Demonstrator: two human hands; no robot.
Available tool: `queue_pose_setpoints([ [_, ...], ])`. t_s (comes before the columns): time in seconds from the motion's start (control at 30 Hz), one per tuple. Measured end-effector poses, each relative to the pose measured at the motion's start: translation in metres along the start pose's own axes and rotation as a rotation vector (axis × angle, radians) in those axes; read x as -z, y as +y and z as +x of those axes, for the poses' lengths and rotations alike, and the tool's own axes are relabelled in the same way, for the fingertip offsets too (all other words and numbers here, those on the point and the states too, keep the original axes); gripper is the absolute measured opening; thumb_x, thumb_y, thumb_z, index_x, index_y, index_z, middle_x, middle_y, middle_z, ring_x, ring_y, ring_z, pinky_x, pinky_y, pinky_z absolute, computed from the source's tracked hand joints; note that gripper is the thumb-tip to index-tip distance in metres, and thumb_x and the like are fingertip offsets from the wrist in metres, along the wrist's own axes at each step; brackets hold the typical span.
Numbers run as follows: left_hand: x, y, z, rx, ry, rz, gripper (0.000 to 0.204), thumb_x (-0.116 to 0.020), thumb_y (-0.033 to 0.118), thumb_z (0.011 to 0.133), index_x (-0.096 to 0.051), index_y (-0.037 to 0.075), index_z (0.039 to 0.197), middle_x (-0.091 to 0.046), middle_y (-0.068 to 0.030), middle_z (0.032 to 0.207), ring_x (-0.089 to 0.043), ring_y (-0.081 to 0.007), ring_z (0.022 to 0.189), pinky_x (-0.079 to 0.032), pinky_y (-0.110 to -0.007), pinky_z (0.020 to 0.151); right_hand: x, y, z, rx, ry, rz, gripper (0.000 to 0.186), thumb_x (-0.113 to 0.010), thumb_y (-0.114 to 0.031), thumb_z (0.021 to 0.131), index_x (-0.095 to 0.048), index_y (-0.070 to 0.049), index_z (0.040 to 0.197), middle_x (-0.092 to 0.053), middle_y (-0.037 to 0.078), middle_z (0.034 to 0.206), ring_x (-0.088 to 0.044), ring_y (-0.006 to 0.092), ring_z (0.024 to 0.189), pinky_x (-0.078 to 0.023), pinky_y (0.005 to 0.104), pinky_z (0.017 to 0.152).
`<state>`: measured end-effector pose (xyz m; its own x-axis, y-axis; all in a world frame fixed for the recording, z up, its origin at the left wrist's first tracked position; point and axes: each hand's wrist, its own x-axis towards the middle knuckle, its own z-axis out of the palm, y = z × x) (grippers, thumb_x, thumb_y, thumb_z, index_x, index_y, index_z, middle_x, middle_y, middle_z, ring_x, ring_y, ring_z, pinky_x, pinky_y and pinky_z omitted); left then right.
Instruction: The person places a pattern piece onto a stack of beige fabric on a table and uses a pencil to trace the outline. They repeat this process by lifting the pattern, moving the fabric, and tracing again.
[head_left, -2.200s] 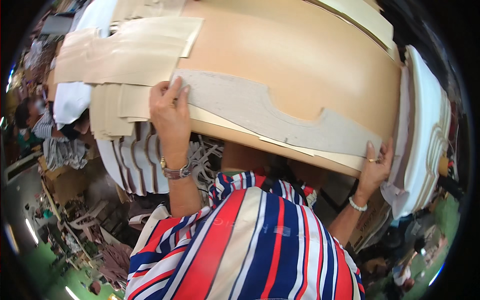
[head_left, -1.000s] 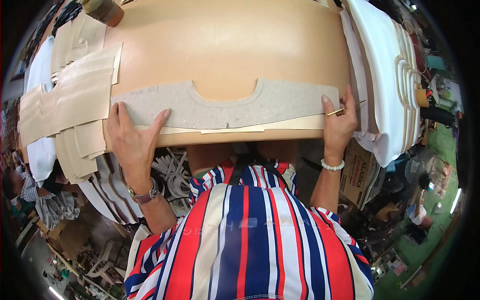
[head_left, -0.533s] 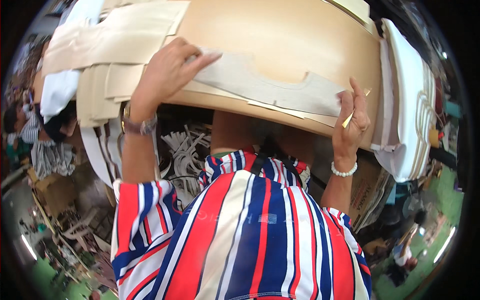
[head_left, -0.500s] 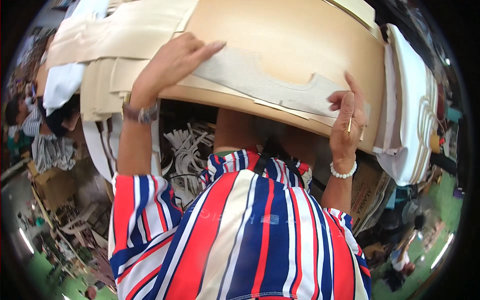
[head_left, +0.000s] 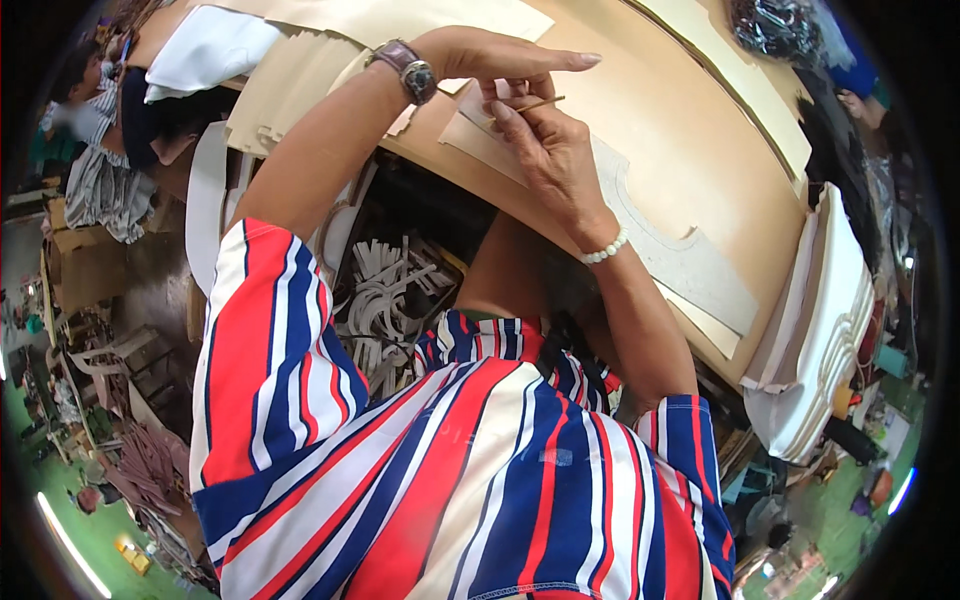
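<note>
A grey, curved flat pattern piece (head_left: 665, 240) with a round notch lies along the near edge of the table, over cream sheet material (head_left: 712, 328). My right hand (head_left: 560, 160) is over its left end, fingers closed on a thin yellowish stick (head_left: 541, 104); whether it is a pen or another tool I cannot tell. Just above, my left hand (head_left: 500, 58) stretches across to the right with a long finger extended and the others partly bent. The two hands overlap in view, so whether they touch is unclear.
Cream sheets (head_left: 290, 90) are stacked at the left, beside a folded white piece (head_left: 215, 50). White padded panels (head_left: 815, 320) hang at the right edge. Pale offcut strips (head_left: 385, 290) lie under the table. Another person (head_left: 95, 100) is at the far left.
My right hand has moved left and up with the stick, to beside my left hand. The left hand has shifted right. The view has turned, and the pattern piece slants more.
</note>
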<state>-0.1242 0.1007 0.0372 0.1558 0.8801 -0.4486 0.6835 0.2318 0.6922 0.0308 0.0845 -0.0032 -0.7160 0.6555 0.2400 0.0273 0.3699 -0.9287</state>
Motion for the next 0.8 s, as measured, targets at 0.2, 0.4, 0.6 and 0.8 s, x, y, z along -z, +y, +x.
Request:
queue_pose_setpoints([
  [0.2, 0.003, -0.001, -0.005, 0.011, -0.055, -0.13, 0.103, -0.034, 0.084, 0.072, -0.063, -0.01, 0.102, -0.056, -0.0143, 0.064, -0.052, -0.0185, 0.059, -0.041, -0.033, 0.055, -0.018, 0.009, 0.013, 0.158, 0.059, -0.154, 0.009, -0.058, -0.006, 0.084, -0.06, 0.001, 0.088, -0.063, 0.017, 0.079, -0.06, 0.0323, 0.073, -0.048, 0.0376, 0.07],
  [0.4, 0.002, -0.002, -0.005, -0.042, -0.025, -0.161, 0.105, -0.037, 0.085, 0.07, -0.062, -0.012, 0.103, -0.056, -0.0158, 0.066, -0.053, -0.0206, 0.061, -0.041, -0.034, 0.053, -0.019, 0.013, 0.017, 0.205, 0.035, -0.247, 0.009, -0.057, -0.006, 0.083, -0.058, 0.0, 0.09, -0.064, 0.017, 0.077, -0.062, 0.0344, 0.073, -0.048, 0.0392, 0.07],
  [0.6, 0.003, -0.006, -0.004, -0.068, -0.045, -0.147, 0.108, -0.038, 0.085, 0.069, -0.059, -0.014, 0.107, -0.058, -0.0196, 0.071, -0.057, -0.0234, 0.065, -0.043, -0.036, 0.055, -0.022, 0.016, 0.018, 0.226, 0.027, -0.265, 0.009, -0.057, -0.008, 0.084, -0.058, -0.002, 0.091, -0.064, 0.017, 0.077, -0.063, 0.0345, 0.072, -0.049, 0.0401, 0.065],
  [0.8, 0.003, -0.003, -0.006, -0.073, -0.056, -0.145, 0.107, -0.038, 0.084, 0.07, -0.059, -0.015, 0.106, -0.061, -0.0234, 0.079, -0.06, -0.0257, 0.07, -0.047, -0.037, 0.058, -0.023, 0.016, 0.016, 0.253, 0.055, -0.334, 0.009, -0.058, -0.009, 0.084, -0.058, -0.003, 0.091, -0.064, 0.015, 0.075, -0.063, 0.0333, 0.072, -0.049, 0.0396, 0.064],
])
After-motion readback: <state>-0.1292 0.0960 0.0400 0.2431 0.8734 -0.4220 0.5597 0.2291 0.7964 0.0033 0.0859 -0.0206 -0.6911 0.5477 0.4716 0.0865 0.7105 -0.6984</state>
